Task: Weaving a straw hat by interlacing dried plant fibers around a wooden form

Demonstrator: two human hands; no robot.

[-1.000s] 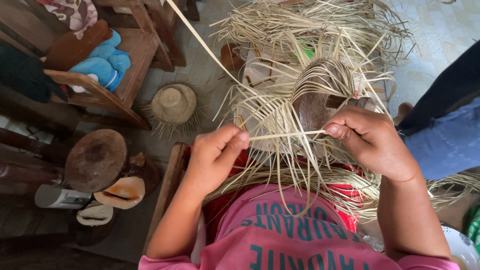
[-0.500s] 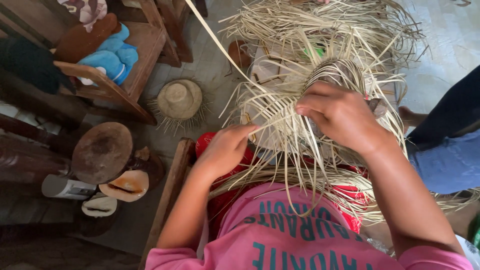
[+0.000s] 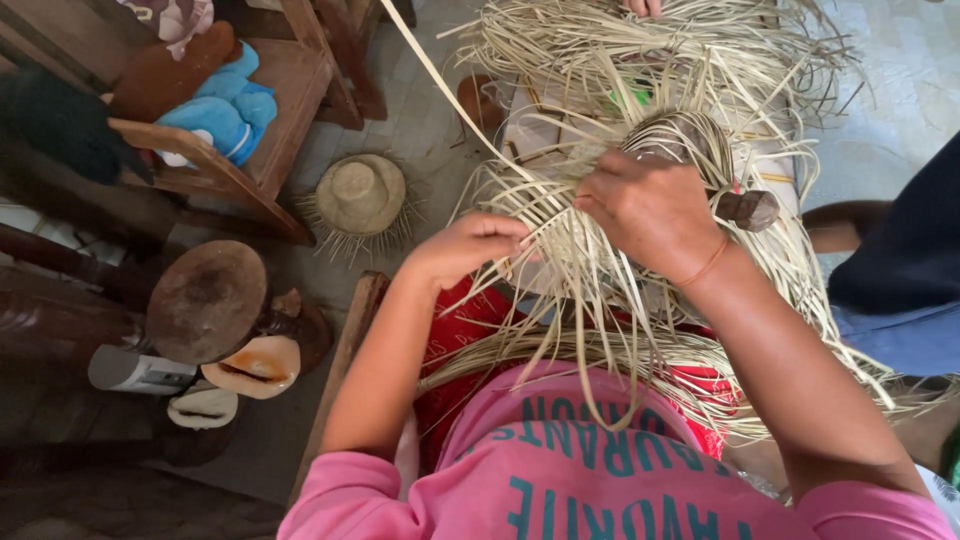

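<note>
A half-woven straw hat (image 3: 610, 250) with long loose pale fibres rests on my lap over a dark wooden mould (image 3: 748, 208). My left hand (image 3: 468, 248) pinches straw strands at the weave's left edge. My right hand (image 3: 655, 212) lies on top of the weave with its fingers closed on the strands near the centre. One long strand (image 3: 440, 85) runs up and away to the top left. My sleeves are pink, and a red cloth (image 3: 462, 325) lies under the straw.
A finished small straw hat (image 3: 360, 195) lies on the floor at left. A wooden chair (image 3: 270, 120) holds blue cloth. A round wooden block (image 3: 205, 300) and shells (image 3: 255, 365) sit lower left. Another person's dark-clothed leg (image 3: 900, 270) is at right.
My right hand has moved left and up from the weave's right side onto its centre. My left hand has shifted slightly up along the left edge, still on the strands.
</note>
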